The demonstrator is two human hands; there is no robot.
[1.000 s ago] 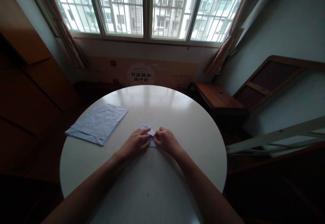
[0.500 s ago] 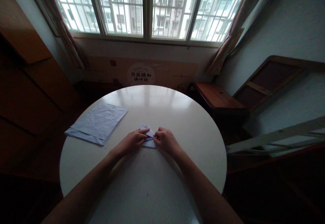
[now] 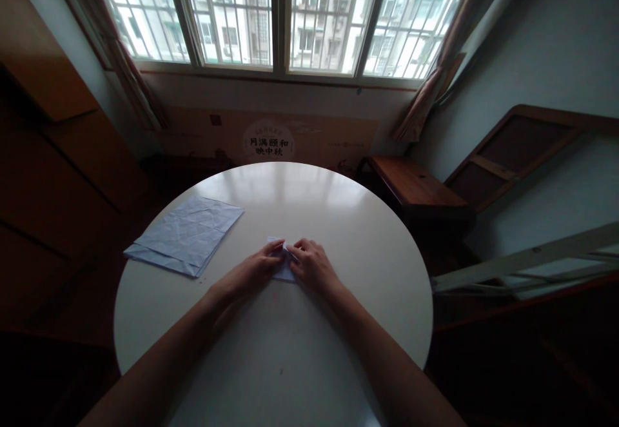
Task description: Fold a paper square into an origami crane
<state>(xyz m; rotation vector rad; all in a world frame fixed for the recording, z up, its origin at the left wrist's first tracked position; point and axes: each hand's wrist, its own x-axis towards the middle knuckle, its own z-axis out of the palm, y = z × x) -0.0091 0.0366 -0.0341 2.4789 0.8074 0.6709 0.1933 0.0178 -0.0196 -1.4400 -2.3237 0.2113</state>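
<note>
**Small folded pale blue-white paper (image 3: 284, 275) largely hidden by the bare left hand (image 3: 257, 267) and the bare right hand (image 3: 313, 266)**

Most of the small paper is covered by fingers, so its full outline and the number of its folds cannot be made out. Only its upper left corner, a narrow raised flap between the fingertips and a strip along the near edge are left in view. The underside of both hands is hidden, and both forearms are cut off by the bottom edge of the view.

The paper is placed between the two hands, near the middle of the round, glossy white table (image 3: 280, 337). Its left part is covered by the left hand, whose fingers are bent and kept together; whether the sheet is pinched or only pressed there cannot be told. Its right side is gripped by the right hand, with the fingers curled and the thumb laid toward the flap.

Well apart, by the table's left edge, a creased, flat pile of pale blue-white paper sheets (image 3: 191, 233) is seen; its sheets cannot be counted. The floor at both lower corners is lost in shadow, and the brown wooden cabinet (image 3: 53, 156) at left is cut off by the frame.
</note>
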